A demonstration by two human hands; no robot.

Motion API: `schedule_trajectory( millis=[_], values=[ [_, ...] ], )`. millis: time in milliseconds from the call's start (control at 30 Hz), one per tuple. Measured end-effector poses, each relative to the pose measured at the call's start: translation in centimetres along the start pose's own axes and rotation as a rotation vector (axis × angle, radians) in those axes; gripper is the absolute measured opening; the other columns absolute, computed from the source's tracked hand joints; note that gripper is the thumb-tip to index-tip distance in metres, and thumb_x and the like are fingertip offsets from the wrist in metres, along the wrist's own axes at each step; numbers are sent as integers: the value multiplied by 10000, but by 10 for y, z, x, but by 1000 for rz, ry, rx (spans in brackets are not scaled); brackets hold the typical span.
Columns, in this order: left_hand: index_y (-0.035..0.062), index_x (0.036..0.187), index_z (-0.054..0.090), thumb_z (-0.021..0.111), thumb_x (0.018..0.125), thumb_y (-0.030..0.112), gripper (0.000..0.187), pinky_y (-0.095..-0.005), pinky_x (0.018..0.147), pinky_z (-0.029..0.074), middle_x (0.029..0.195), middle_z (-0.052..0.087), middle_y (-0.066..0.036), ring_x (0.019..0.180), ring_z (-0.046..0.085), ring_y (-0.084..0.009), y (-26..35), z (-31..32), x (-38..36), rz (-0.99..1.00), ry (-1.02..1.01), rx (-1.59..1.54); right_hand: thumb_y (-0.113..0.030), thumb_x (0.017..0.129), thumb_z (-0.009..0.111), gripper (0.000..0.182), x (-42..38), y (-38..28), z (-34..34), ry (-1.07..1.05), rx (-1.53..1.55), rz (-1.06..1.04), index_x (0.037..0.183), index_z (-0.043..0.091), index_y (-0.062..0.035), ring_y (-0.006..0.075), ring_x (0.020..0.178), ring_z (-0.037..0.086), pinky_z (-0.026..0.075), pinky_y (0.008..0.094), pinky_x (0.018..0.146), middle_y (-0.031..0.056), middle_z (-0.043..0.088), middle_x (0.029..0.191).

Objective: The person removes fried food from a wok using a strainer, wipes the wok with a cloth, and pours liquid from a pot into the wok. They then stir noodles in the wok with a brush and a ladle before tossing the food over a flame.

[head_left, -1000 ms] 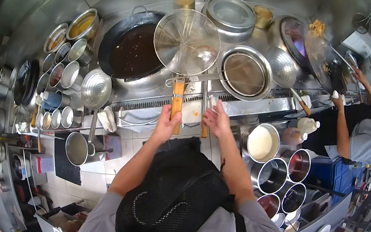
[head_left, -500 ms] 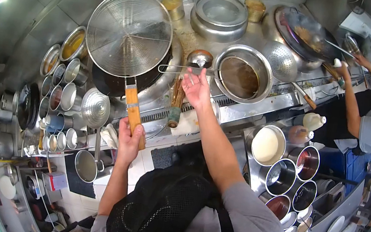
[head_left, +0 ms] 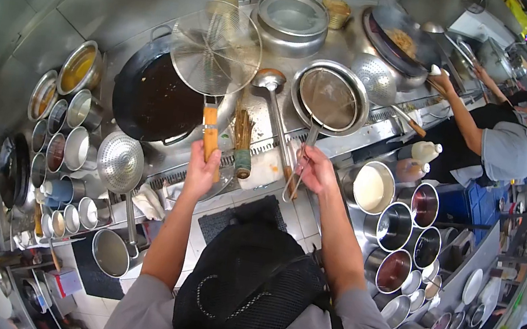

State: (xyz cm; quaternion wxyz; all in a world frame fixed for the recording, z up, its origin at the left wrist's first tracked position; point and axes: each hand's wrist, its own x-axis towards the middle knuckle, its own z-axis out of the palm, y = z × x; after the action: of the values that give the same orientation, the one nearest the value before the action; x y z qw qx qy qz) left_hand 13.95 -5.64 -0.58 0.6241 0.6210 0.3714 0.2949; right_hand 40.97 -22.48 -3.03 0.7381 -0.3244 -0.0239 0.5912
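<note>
My left hand (head_left: 203, 169) is closed around the wooden handle of a round wire spider strainer (head_left: 190, 62). The spider is held up by the right edge of a black wok (head_left: 125, 93) of dark liquid. My right hand (head_left: 317, 170) grips the wire handle of a fine-mesh strainer (head_left: 328, 96), whose round mesh lies over a steel pot (head_left: 296, 105). Between the hands, a ladle (head_left: 269, 79) rests on the stove, its handle running down close to my right hand. Left of it lies a bamboo brush (head_left: 242, 137) with a green-wrapped end.
A perforated skimmer (head_left: 119, 162) and several seasoning containers (head_left: 77, 145) stand at left. At right are several steel pots of sauces (head_left: 391, 269) and two bottles (head_left: 423, 151). A co-worker (head_left: 505, 143) handles a steaming wok (head_left: 421, 69). A lidded pot (head_left: 291, 22) stands behind.
The spider has moved right, uncovering more of the wok. My right hand has closed on the fine-mesh strainer's handle, which has swung from pointing left to pointing toward me.
</note>
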Motion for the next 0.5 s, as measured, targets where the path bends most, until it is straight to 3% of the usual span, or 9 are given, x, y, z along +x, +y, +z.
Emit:
schedule_trajectory(
  millis=[133,233,300,500],
  values=[
    [-4,1202,399,578,964,197,359,-323,856,460,1023,575,-123,934,556,-170,-33,30,21,24,-79,115,-158,978,551,110,-42,-1,1,73,-170,-111,1047,579,-77,95,700,514,436,260,604,19,593,844],
    [-10,1219,405,580,963,224,388,-329,850,471,1021,581,-125,924,565,-174,-50,58,30,19,-179,171,-157,981,549,117,-65,-14,6,29,-260,-144,1062,574,-75,93,702,514,434,255,607,20,592,839],
    [46,1242,391,559,986,185,336,-295,749,482,977,556,-54,872,550,-127,-50,82,26,-10,-289,145,-171,978,559,124,-69,-23,0,14,-284,-135,1061,572,-80,86,698,503,426,247,613,15,586,831],
    [53,1234,402,560,994,228,336,-281,727,497,975,555,-32,831,563,-113,-87,172,27,-125,-473,-259,-179,972,563,138,-48,-37,-37,36,-443,-44,1063,570,-76,72,670,470,411,231,605,-13,553,806]
  ],
)
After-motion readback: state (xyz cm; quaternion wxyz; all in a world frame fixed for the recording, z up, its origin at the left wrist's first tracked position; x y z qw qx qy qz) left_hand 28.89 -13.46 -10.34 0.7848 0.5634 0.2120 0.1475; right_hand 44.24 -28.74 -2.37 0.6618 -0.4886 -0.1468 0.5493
